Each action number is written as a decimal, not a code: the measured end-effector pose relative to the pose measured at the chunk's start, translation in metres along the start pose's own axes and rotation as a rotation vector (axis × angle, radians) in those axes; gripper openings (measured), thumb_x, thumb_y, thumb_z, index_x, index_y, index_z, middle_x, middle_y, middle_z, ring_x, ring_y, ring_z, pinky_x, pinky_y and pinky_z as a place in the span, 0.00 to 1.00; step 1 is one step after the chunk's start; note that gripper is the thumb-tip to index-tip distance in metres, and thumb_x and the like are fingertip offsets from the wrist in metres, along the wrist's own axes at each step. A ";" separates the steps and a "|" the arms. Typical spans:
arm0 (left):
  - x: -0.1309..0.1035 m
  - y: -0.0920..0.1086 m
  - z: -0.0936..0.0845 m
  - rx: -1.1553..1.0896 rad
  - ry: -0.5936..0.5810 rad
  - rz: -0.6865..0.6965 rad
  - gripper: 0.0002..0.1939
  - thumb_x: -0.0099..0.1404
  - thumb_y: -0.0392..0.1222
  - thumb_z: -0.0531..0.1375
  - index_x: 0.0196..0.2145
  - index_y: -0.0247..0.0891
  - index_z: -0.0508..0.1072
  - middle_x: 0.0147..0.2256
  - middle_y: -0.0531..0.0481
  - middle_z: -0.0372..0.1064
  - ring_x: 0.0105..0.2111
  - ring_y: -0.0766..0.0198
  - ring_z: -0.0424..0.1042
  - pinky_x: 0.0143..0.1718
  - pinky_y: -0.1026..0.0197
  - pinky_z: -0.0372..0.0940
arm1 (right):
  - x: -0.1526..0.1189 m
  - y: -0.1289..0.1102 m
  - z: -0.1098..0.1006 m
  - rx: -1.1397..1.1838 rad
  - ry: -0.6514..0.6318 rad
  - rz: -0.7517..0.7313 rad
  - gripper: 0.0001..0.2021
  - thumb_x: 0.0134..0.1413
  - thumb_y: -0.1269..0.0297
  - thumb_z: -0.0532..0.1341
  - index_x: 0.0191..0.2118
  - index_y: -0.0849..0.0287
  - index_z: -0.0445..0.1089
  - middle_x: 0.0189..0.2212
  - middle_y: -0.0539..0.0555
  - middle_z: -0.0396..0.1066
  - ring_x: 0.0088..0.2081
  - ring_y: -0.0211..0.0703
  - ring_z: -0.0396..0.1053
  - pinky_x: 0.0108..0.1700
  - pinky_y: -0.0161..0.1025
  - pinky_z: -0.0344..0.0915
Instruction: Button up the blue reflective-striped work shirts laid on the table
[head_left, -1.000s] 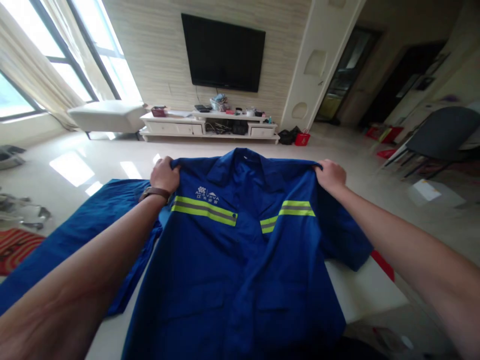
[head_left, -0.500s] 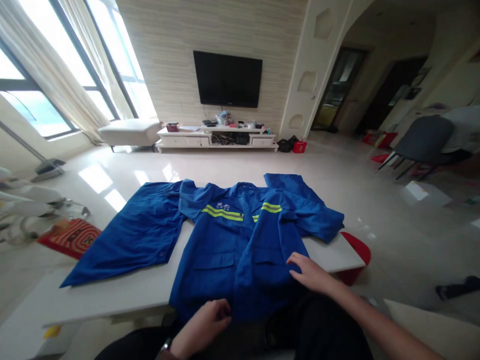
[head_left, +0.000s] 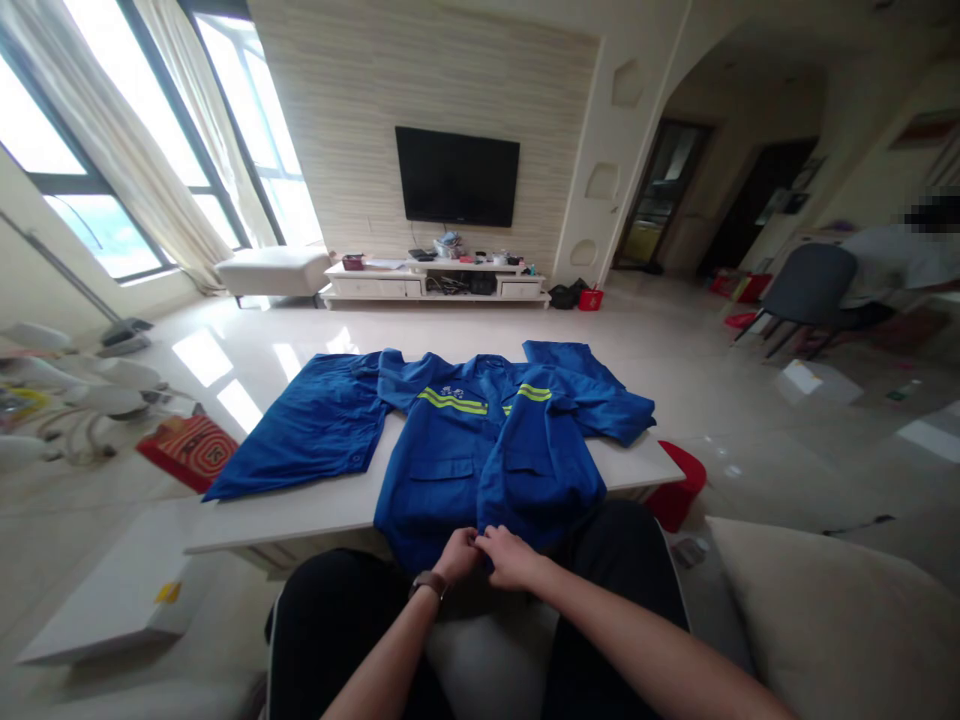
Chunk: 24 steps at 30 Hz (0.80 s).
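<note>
A blue jacket [head_left: 442,490] with yellow-green reflective stripes lies front up across the white table [head_left: 300,520], its lower hem hanging over the near edge. My left hand [head_left: 459,556] and my right hand [head_left: 510,556] meet at the middle of that hem, fingers closed on the jacket's edge where the two front panels come together. A folded blue garment [head_left: 307,430] lies on the table to the left of the jacket. More folded blue cloth [head_left: 562,354] shows behind the right sleeve.
A red stool [head_left: 679,488] stands by the table's right end, a red patterned bag [head_left: 195,450] at its left. My knees are under the near edge. A beige cushion [head_left: 840,600] lies at right. A seated person [head_left: 892,265] is far right.
Both hands have come together at the jacket's lower middle edge and closed on it; before, they were apart, the right one over the jacket's right side. The camera view has shifted.
</note>
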<state>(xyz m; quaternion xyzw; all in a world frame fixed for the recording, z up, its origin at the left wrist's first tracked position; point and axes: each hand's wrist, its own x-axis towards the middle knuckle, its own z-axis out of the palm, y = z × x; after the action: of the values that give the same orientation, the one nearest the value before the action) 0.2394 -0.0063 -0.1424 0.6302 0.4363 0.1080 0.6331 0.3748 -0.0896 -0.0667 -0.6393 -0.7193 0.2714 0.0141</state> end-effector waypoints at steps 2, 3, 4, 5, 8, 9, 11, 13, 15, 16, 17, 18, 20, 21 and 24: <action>-0.002 0.003 0.006 -0.006 0.014 0.042 0.07 0.55 0.39 0.63 0.31 0.33 0.73 0.30 0.47 0.71 0.37 0.55 0.73 0.42 0.55 0.67 | -0.010 0.003 0.006 0.047 0.047 0.063 0.36 0.46 0.68 0.68 0.64 0.50 0.66 0.57 0.60 0.63 0.56 0.56 0.67 0.53 0.45 0.67; -0.004 0.006 0.008 -0.008 0.018 0.063 0.06 0.55 0.39 0.63 0.31 0.33 0.73 0.31 0.47 0.71 0.37 0.56 0.73 0.43 0.55 0.67 | -0.016 0.004 0.007 0.069 0.075 0.101 0.37 0.47 0.67 0.69 0.66 0.47 0.65 0.59 0.60 0.61 0.56 0.55 0.68 0.53 0.45 0.67; -0.005 0.009 0.009 -0.013 0.009 0.094 0.07 0.55 0.38 0.63 0.32 0.33 0.74 0.32 0.47 0.72 0.38 0.56 0.73 0.44 0.56 0.67 | -0.023 0.006 0.007 0.083 0.102 0.132 0.37 0.49 0.65 0.69 0.67 0.46 0.64 0.59 0.60 0.61 0.55 0.54 0.69 0.53 0.44 0.67; -0.007 0.013 0.010 -0.018 -0.019 0.133 0.09 0.54 0.37 0.63 0.35 0.33 0.75 0.35 0.46 0.73 0.40 0.56 0.73 0.46 0.56 0.66 | -0.029 0.008 0.006 0.083 0.128 0.152 0.36 0.52 0.63 0.68 0.67 0.45 0.64 0.60 0.60 0.61 0.54 0.54 0.70 0.52 0.44 0.67; -0.011 0.025 0.012 -0.005 -0.180 0.275 0.23 0.53 0.33 0.63 0.49 0.36 0.76 0.44 0.45 0.75 0.46 0.57 0.73 0.52 0.57 0.66 | -0.046 0.019 -0.011 0.032 0.208 0.144 0.25 0.58 0.63 0.63 0.62 0.48 0.70 0.54 0.58 0.69 0.51 0.52 0.73 0.51 0.42 0.67; -0.012 0.027 0.013 0.026 -0.210 0.313 0.28 0.54 0.32 0.62 0.54 0.37 0.74 0.47 0.45 0.74 0.47 0.57 0.73 0.53 0.56 0.66 | -0.051 0.025 -0.021 0.027 0.249 0.145 0.21 0.60 0.65 0.61 0.58 0.50 0.73 0.51 0.57 0.72 0.51 0.50 0.73 0.52 0.41 0.67; -0.014 0.029 0.014 0.173 -0.153 0.371 0.31 0.56 0.31 0.61 0.59 0.38 0.70 0.51 0.43 0.72 0.51 0.57 0.71 0.55 0.55 0.66 | -0.066 0.042 -0.048 0.048 0.363 0.198 0.16 0.60 0.68 0.60 0.51 0.52 0.76 0.47 0.55 0.77 0.51 0.48 0.74 0.55 0.40 0.67; -0.015 0.027 0.016 0.428 0.020 0.408 0.34 0.58 0.30 0.60 0.63 0.38 0.67 0.57 0.39 0.67 0.56 0.54 0.67 0.58 0.52 0.65 | -0.087 0.065 -0.078 0.082 0.511 0.304 0.13 0.60 0.67 0.59 0.48 0.53 0.77 0.46 0.53 0.79 0.50 0.48 0.75 0.55 0.40 0.67; -0.014 0.024 0.019 0.716 0.139 0.441 0.40 0.57 0.28 0.58 0.67 0.42 0.63 0.64 0.38 0.60 0.63 0.49 0.61 0.61 0.46 0.61 | -0.113 0.092 -0.102 0.093 0.635 0.413 0.13 0.60 0.64 0.58 0.47 0.53 0.77 0.46 0.53 0.79 0.48 0.48 0.76 0.55 0.43 0.68; -0.013 0.022 0.021 0.845 0.159 0.448 0.43 0.57 0.26 0.57 0.70 0.47 0.61 0.67 0.40 0.56 0.65 0.46 0.57 0.63 0.43 0.60 | -0.127 0.106 -0.109 0.098 0.669 0.458 0.13 0.61 0.61 0.59 0.47 0.53 0.77 0.46 0.54 0.79 0.49 0.49 0.76 0.55 0.44 0.69; -0.010 0.020 0.023 0.954 0.162 0.448 0.46 0.57 0.25 0.56 0.71 0.51 0.59 0.70 0.42 0.52 0.67 0.44 0.54 0.63 0.39 0.58 | -0.139 0.119 -0.110 0.105 0.687 0.491 0.14 0.61 0.59 0.58 0.48 0.54 0.77 0.47 0.55 0.79 0.49 0.50 0.76 0.56 0.45 0.69; -0.008 0.019 0.025 1.040 0.156 0.444 0.47 0.57 0.24 0.54 0.71 0.54 0.58 0.72 0.45 0.49 0.68 0.43 0.52 0.63 0.36 0.56 | -0.151 0.130 -0.107 0.116 0.697 0.508 0.16 0.61 0.57 0.58 0.49 0.54 0.76 0.48 0.56 0.79 0.50 0.51 0.76 0.57 0.47 0.69; 0.000 0.016 0.029 1.154 0.152 0.421 0.46 0.59 0.23 0.51 0.70 0.56 0.60 0.74 0.47 0.45 0.69 0.40 0.51 0.63 0.32 0.55 | -0.168 0.149 -0.088 0.151 0.737 0.489 0.19 0.62 0.54 0.57 0.52 0.55 0.75 0.52 0.57 0.77 0.54 0.51 0.75 0.61 0.49 0.68; 0.005 0.014 0.030 1.185 0.158 0.409 0.44 0.60 0.23 0.50 0.70 0.55 0.62 0.74 0.47 0.46 0.69 0.40 0.51 0.63 0.31 0.55 | -0.174 0.155 -0.076 0.179 0.777 0.467 0.20 0.63 0.53 0.55 0.54 0.55 0.75 0.54 0.58 0.76 0.56 0.51 0.73 0.62 0.50 0.67; 0.019 0.013 0.030 1.213 0.150 0.433 0.39 0.62 0.24 0.50 0.67 0.53 0.67 0.71 0.45 0.53 0.68 0.39 0.53 0.63 0.33 0.56 | -0.180 0.166 -0.047 0.281 0.892 0.443 0.23 0.64 0.52 0.53 0.57 0.54 0.73 0.58 0.58 0.73 0.61 0.52 0.70 0.66 0.53 0.64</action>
<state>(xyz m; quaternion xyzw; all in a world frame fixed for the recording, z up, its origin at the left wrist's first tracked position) 0.2769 -0.0124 -0.1434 0.9405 0.3258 0.0115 0.0961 0.5764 -0.2337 -0.0359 -0.8219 -0.4471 0.0629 0.3474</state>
